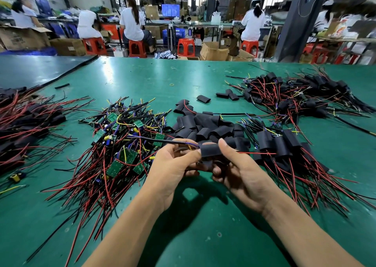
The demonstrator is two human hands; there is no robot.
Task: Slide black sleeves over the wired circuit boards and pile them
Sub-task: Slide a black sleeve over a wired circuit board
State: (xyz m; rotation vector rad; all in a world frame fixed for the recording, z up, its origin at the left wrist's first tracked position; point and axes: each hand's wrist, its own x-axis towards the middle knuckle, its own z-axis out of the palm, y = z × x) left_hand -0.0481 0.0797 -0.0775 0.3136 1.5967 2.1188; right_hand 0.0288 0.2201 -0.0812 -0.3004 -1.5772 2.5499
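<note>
A black sleeve [211,150] is pinched between the left hand [175,165] and the right hand [242,171], with thumbs on top and fingers curled beneath, above the green table [142,77]. Black and purple wires [162,140] are seen leaving its left end, and a red wire [258,153] its right end. Loose empty sleeves [203,126] are heaped just behind the hands. Unsleeved circuit boards [118,167] are piled to the left, and sleeved boards [264,140] to the right.
</note>
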